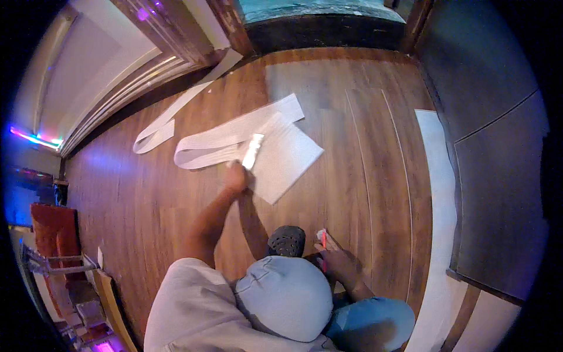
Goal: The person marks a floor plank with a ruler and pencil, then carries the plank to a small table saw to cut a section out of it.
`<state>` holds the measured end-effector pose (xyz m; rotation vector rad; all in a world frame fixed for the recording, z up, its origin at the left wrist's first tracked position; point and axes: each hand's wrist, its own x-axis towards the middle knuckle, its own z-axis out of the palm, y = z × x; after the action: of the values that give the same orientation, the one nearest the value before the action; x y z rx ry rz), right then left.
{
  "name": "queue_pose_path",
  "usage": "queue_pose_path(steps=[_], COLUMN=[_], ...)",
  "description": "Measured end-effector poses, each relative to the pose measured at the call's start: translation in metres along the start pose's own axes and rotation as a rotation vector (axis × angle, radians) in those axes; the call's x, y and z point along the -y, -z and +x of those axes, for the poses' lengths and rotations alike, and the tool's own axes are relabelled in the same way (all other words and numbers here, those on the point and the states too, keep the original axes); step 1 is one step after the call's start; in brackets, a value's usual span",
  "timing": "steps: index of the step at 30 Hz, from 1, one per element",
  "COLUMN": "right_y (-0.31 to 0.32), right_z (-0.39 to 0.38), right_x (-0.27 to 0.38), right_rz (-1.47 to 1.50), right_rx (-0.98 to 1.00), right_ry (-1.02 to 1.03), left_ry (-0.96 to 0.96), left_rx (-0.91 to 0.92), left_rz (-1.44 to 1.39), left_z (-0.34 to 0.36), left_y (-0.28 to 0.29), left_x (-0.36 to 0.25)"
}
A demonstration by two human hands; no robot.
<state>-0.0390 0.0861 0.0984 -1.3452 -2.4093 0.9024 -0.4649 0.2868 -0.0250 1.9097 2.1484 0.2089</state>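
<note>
Flat on the wooden floor point(117, 193), a white square sheet point(293, 155). Gripping a short bright thing point(253, 151) over the square's left part with the left hand point(237, 178), too shiny to tell what kind. Holding a thin pink thing point(324, 237) in the right hand point(340, 263), on the near side of the square. Just left of the square and touching, a folded white strip point(223, 133); farther left, a thinner looped strip point(177, 107). Well right of the square, a long white strip point(437, 176). Nearer than the square, a dark shoe point(287, 239) with holes.
</note>
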Motion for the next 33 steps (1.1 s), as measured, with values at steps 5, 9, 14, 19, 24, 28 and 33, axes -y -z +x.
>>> queue_pose_path(steps=[5, 9, 14, 19, 24, 28, 33], right_y=[0.004, 0.045, 0.015, 0.012, -0.043, -0.047, -0.065], right_z=[-0.012, -0.115, -0.246, -0.312, -0.311, -0.311, -0.306], right_x=[-0.025, -0.017, 0.024, 0.163, 0.328, 0.412, 0.463], right_rz=[0.088, 0.6, 0.086, 1.311, 1.652, 1.686, 1.616], right_rx=[-0.227, -0.504, -0.627, -1.278, -1.444, -1.462, -1.891], right_ry=[-0.186, -0.916, -1.106, -0.907, -0.703, -0.871, -1.088], left_ry=[0.014, -0.508, -0.211, -0.831, -1.244, -1.364, -1.466], left_rx=[-0.273, 0.074, 0.324, 0.579, 0.823, 0.867, 0.943], left_rz=[-0.035, 0.23, -0.003, 0.114, 0.218, 0.349, 0.575], left_z=[0.038, 0.059, 0.021, -0.032, -0.088, -0.086, -0.072], left_y=[0.052, 0.013, -0.014, -0.059, -0.08, -0.062, -0.055], left_x=[0.066, -0.066, -0.056, -0.194, -0.271, -0.322, -0.371])
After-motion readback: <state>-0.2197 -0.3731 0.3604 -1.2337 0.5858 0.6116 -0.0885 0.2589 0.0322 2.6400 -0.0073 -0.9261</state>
